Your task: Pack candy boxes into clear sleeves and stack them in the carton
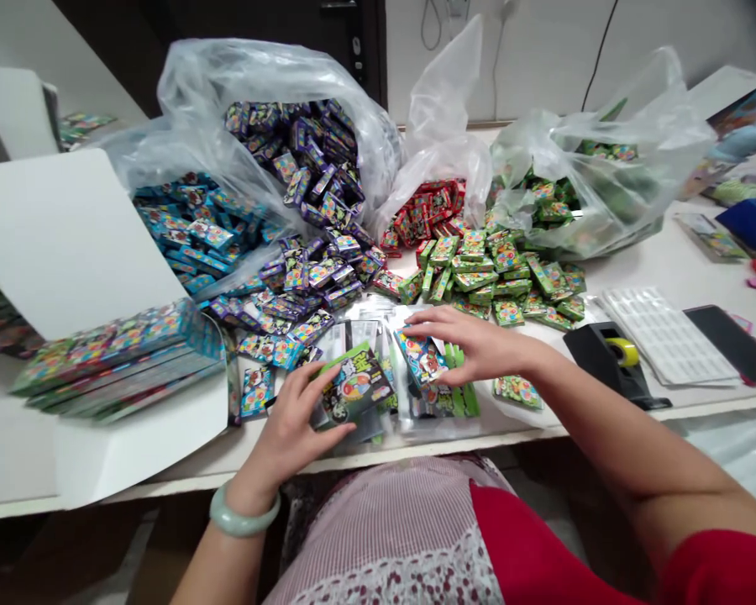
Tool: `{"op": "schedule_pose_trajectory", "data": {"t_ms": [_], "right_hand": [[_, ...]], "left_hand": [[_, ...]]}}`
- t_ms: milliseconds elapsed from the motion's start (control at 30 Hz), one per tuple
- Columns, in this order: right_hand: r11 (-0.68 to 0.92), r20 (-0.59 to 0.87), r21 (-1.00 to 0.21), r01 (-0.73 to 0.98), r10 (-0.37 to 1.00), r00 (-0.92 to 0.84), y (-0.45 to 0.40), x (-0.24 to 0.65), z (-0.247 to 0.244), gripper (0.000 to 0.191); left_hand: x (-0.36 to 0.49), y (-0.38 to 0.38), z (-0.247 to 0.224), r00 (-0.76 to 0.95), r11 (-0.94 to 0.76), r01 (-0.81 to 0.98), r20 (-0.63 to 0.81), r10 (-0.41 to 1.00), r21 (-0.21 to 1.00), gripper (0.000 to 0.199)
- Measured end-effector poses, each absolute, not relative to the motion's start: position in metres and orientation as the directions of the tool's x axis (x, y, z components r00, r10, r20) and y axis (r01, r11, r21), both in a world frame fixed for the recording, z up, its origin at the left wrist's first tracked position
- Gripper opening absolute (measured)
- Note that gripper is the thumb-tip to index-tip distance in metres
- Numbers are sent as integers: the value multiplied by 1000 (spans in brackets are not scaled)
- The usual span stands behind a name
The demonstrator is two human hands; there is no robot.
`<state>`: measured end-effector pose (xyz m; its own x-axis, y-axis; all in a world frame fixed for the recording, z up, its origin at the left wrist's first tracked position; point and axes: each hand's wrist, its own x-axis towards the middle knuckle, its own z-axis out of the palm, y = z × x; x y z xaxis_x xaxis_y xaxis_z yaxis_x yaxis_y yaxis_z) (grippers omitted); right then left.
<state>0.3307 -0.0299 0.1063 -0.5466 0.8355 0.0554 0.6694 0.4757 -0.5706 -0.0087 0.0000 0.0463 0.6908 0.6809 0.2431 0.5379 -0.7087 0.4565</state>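
Holding a green-and-black cartoon packet (362, 388) by its left side in a half-curled left hand (286, 433); lightly gripping a blue cartoon packet (421, 357) under an arched right hand (482, 340), above clear plastic sleeves (416, 427). Probably light, slightly slick, easily creased: best pinched by opposite edges. Beyond both hands, small green boxes (472, 265) heaped on the worktop (648, 265).

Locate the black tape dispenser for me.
In the head view, the tape dispenser is at right, between the right forearm and the white sheets.

White table (643, 277) bearing heaped small boxes (472, 277), open plastic bags (611, 189), black tape dispenser (589, 357), dark phone (734, 340).
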Motion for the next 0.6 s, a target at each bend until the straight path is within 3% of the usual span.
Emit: {"op": "schedule_pose_trajectory", "data": {"t_ms": [167, 367, 467, 533, 600], "right_hand": [[605, -17, -450, 656, 729, -684, -24, 318, 126, 73], [698, -19, -298, 651, 677, -735, -14, 304, 127, 63], [666, 12, -374, 645, 699, -715, -12, 295, 121, 71], [617, 78, -496, 611, 733, -676, -14, 289, 112, 82], [509, 163, -618, 599, 828, -536, -19, 283, 101, 78]], "left_hand": [[1, 1, 51, 751, -762, 471, 251, 610, 443, 75], [5, -2, 51, 758, -729, 445, 214, 616, 521, 78], [6, -2, 50, 739, -716, 445, 231, 633, 538, 77], [8, -3, 49, 713, -700, 456, 245, 657, 550, 77], [10, -6, 49, 668, -685, 479, 278, 691, 549, 78]]}}
